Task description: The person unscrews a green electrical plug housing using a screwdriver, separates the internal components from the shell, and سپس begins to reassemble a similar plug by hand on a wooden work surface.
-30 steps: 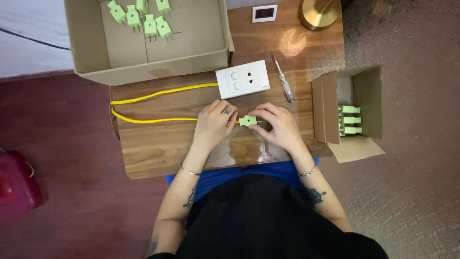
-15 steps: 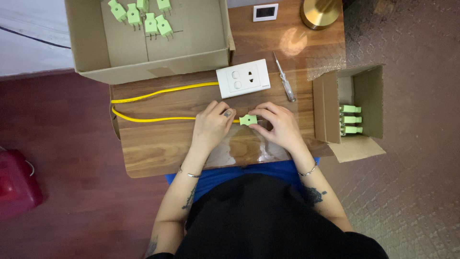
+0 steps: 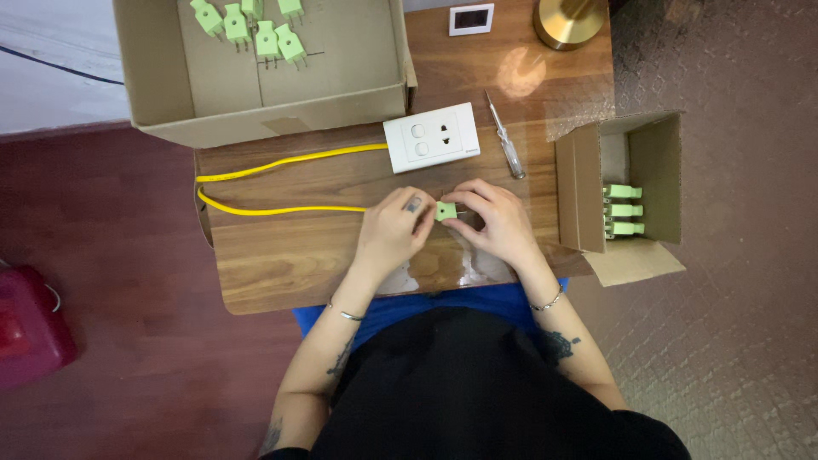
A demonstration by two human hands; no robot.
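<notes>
- Your left hand [image 3: 394, 232] and right hand [image 3: 498, 223] met at the green plug [image 3: 445, 210]; bare wooden table [image 3: 281, 264] lay open to their left.
- The yellow cable [image 3: 273, 183] looped across that stretch.
- Just beyond your hands, the white socket plate [image 3: 431, 137] and screwdriver [image 3: 505, 136] blocked the way.
- The large cardboard box [image 3: 264, 111] walled the far edge; the small box [image 3: 626, 192] closed the right.

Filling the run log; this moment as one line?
left hand: on green plug | right hand: on plug | yellow cable: attached | screwdriver: on table
</notes>
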